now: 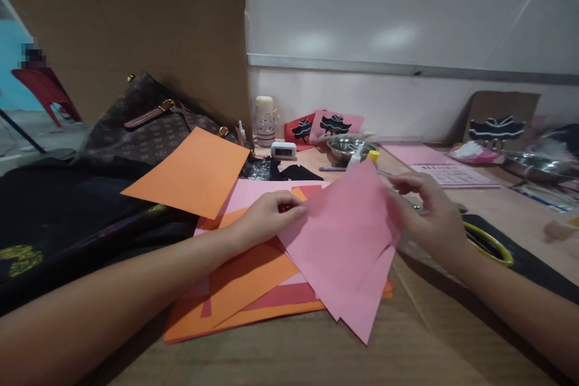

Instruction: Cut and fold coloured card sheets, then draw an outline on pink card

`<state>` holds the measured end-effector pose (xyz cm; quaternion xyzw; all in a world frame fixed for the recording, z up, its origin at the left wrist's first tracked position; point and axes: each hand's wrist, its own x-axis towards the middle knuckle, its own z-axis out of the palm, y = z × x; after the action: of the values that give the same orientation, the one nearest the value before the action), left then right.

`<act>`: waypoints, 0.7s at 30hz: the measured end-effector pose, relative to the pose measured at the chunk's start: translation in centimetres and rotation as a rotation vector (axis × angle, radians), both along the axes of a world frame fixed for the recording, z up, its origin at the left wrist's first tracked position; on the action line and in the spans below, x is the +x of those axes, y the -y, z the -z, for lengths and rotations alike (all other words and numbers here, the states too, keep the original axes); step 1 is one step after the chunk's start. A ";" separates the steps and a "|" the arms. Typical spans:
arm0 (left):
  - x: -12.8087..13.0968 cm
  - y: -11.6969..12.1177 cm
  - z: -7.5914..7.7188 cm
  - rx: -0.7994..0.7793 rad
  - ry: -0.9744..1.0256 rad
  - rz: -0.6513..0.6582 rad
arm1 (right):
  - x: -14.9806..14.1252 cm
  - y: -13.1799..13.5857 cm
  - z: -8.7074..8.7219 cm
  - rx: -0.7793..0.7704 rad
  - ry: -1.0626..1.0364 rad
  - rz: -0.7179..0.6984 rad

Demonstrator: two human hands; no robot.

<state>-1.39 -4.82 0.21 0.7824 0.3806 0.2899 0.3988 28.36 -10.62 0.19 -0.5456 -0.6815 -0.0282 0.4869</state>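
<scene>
Two overlapping sheets of pink paper (344, 235) are held up at a tilt in front of me. My left hand (271, 214) pinches their left edge between thumb and fingers. At the upper right edge, my right hand (427, 211) has its curled fingers on the paper, which is smeared by motion there. Beneath lies a loose pile of coloured paper, with orange sheets (253, 274) and red sheets (289, 294) showing. A separate orange sheet (192, 172) rests to the left, over dark fabric and against a bag.
A brown patterned bag (145, 120) and black cloth (90, 211) lie left. Behind the pile stand a small digital clock (283, 150), a steel bowl (346, 148) and a white glue bottle (355, 158). Yellow-handled scissors (491, 244) lie right. Cardboard (420, 338) covers the near table.
</scene>
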 end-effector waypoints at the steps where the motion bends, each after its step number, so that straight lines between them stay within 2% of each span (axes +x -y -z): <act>1: 0.1 0.2 -0.1 -0.001 0.008 0.011 | -0.4 0.6 -0.4 0.042 0.062 -0.042; 5: 0.4 1.0 0.0 -0.098 0.041 0.033 | -2.7 2.5 -1.5 0.181 0.443 -0.248; 7: 0.5 1.3 0.2 -0.129 0.060 0.044 | -4.0 2.5 -1.8 0.186 0.572 -0.284; 9: 0.6 1.4 0.3 -0.139 0.074 0.061 | -5.4 1.9 -1.8 0.128 0.610 -0.338; 13: 0.7 1.3 0.4 -0.136 0.084 0.060 | -7.7 0.1 -1.1 -0.071 0.462 -0.463; 18: 0.5 1.0 0.6 -0.136 0.077 0.104 | -8.6 -1.0 0.8 -0.209 0.170 -0.391; 21: 0.4 1.0 0.8 -0.115 0.046 0.127 | -8.5 -1.1 1.5 -0.248 0.100 -0.365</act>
<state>-0.96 -5.79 -0.54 0.7738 0.3371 0.2597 0.4692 19.86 -9.52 -1.28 -0.4667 -0.7905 0.1174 0.3790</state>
